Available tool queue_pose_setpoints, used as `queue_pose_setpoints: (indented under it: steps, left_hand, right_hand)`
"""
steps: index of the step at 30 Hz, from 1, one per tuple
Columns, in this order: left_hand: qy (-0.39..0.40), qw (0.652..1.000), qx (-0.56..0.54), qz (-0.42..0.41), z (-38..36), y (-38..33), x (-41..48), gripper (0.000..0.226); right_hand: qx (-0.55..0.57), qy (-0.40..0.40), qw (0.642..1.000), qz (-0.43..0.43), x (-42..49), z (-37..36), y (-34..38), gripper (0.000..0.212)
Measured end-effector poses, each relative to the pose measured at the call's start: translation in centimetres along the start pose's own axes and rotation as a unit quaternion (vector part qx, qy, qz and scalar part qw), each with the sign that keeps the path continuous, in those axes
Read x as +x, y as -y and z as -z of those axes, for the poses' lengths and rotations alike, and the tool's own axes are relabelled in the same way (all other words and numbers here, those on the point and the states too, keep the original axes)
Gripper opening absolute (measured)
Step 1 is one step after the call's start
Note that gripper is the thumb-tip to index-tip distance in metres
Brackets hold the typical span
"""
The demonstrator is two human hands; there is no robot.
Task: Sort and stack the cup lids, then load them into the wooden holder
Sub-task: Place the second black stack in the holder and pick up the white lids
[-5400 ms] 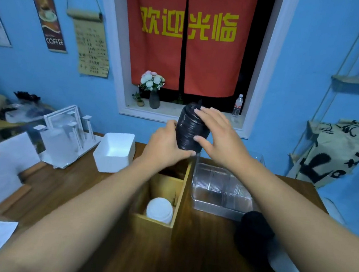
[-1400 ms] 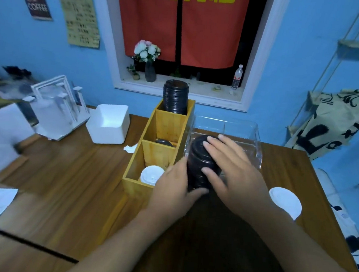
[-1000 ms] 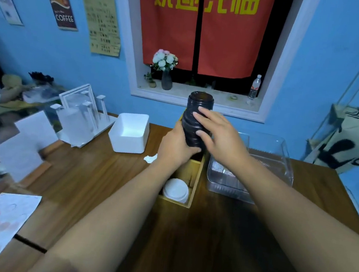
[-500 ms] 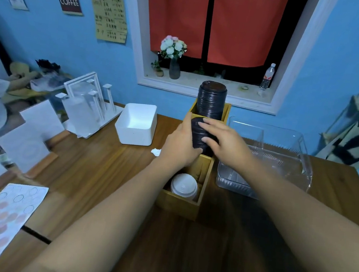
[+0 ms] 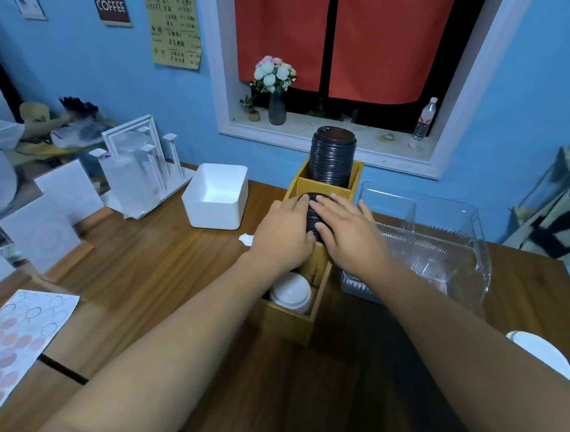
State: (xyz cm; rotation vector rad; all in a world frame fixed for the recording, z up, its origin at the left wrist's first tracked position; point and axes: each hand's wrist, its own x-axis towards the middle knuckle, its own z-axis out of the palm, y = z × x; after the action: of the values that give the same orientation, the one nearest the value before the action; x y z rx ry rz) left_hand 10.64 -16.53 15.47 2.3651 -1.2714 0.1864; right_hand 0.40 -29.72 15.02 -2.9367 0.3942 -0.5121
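The left hand [image 5: 285, 231] and right hand [image 5: 348, 232] clasp a short stack of black lids [image 5: 312, 214] from either side. The left fingers curl round its flank, and the right fingers lie over its top with the thumb against its side. The stack sits low in the middle compartment of the wooden holder [image 5: 287, 324]. Just beyond the grip, a taller stack of black lids [image 5: 332, 157] fills the far compartment. Just nearer, white lids [image 5: 291, 291] sit in the near compartment. Well right of the grip, a loose white lid [image 5: 538, 355] lies on the table [image 5: 168, 257]. Loading looks nearly done: what appears left is to release this stack and load the loose white lid.
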Motion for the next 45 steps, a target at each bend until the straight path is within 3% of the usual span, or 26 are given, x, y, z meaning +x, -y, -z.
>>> queue_pose_setpoints:
  steps: [5, 9, 13, 18, 22, 26, 33, 45]
  left_hand:
    - [0.003, 1.0, 0.022, -0.003, 0.4, -0.2, 0.0, 0.07]
    - [0.022, 0.998, 0.056, 0.002, 1.4, -0.8, -0.4, 0.08]
    - [-0.01, 0.997, 0.079, -0.01, 2.0, -2.6, -2.1, 0.083]
    - [-0.05, 0.994, 0.027, -0.094, -0.9, -9.5, -7.8, 0.069]
    - [0.083, 0.981, -0.093, -0.148, -6.7, -15.8, -13.5, 0.065]
    - [0.199, 0.96, -0.167, -0.103, -11.8, -20.1, -15.1, 0.075]
    - [0.214, 0.957, -0.184, -0.066, -16.6, -23.4, -12.5, 0.09]
    - [0.176, 0.962, -0.189, -0.091, -17.4, -23.3, -12.9, 0.078]
  right_hand:
    - [0.005, 0.036, 0.999, 0.001, 0.1, 1.0, -0.3, 0.052]
    - [0.065, -0.01, 0.998, -0.026, -2.3, 2.9, -0.7, 0.052]
    - [0.08, -0.034, 0.994, -0.069, -10.1, 5.6, -1.2, 0.043]
    - [0.026, -0.062, 0.986, -0.149, -21.5, 7.2, -4.1, 0.037]
    - [-0.023, -0.095, 0.965, -0.243, -28.7, 8.2, -7.3, 0.036]
    - [-0.026, -0.078, 0.953, -0.291, -31.8, 8.0, -9.6, 0.043]
    - [0.005, -0.014, 0.962, -0.271, -32.7, 6.3, -11.5, 0.051]
    - [-0.011, -0.106, 0.965, -0.24, -32.2, 4.0, -11.0, 0.052]
